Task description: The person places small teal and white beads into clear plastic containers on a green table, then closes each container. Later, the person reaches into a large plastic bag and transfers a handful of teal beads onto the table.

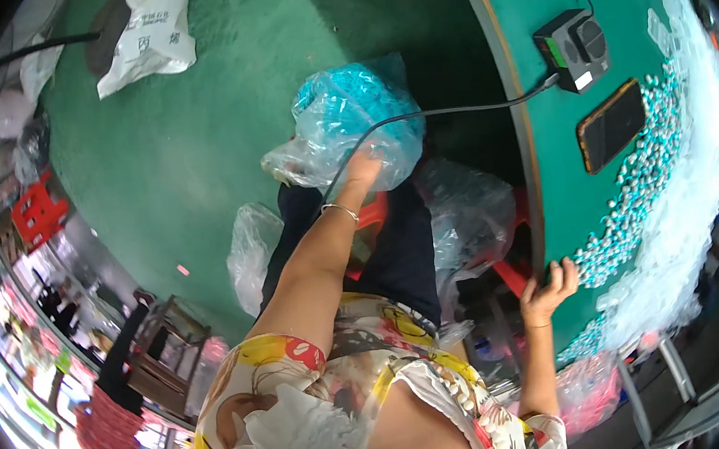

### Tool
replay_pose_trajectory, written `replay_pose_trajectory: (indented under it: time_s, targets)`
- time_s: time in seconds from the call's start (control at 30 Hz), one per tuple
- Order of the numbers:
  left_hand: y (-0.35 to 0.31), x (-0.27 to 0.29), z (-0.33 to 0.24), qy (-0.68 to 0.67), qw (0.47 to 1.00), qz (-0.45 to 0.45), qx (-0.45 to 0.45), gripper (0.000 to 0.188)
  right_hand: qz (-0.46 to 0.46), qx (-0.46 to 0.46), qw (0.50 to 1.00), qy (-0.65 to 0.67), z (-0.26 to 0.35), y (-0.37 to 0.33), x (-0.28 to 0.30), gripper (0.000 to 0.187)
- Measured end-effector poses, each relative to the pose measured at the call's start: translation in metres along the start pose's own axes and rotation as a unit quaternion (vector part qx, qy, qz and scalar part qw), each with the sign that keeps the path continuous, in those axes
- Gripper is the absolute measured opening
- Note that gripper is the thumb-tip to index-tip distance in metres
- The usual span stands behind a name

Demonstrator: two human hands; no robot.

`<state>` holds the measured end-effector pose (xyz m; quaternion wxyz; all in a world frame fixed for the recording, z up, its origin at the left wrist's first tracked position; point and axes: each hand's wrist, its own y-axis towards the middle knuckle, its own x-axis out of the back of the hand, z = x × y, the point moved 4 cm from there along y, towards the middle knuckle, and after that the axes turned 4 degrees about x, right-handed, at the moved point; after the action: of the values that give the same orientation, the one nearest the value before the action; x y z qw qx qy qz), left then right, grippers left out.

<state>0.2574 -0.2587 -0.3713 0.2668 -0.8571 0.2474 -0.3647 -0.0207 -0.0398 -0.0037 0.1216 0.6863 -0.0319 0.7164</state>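
Note:
My left hand (362, 170) reaches down and grips a clear plastic bag (340, 126) filled with small turquoise pieces, held over the green floor. A bracelet sits on that wrist. My right hand (548, 288) rests with its fingers spread on the edge of the green table (547, 170), next to a band of several small turquoise and white pieces (636, 187) spread across the tabletop. A black cable (453, 110) runs from the table over the bag.
On the table lie a phone in an orange case (612, 125) and a small black box-shaped device (573, 49). Clear plastic bags (250, 253) and a red stool (372, 214) crowd my legs. A white sack (147, 36) lies on the floor, a wooden stool (167, 350) at lower left.

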Motion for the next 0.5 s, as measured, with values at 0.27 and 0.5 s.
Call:
replay_pose_trajectory:
  time_s: [0.27,0.5]
  targets:
    - [0.007,0.019,0.029,0.055,0.996,0.073,0.005,0.032,-0.024,-0.001,0.999,-0.048,0.002,0.000,-0.003,0.053]
    - [0.005,0.019,0.042,0.198,0.950,0.243,-0.003,0.034,0.006,-0.051,0.969,0.242,0.134,0.022,-0.050,0.027]
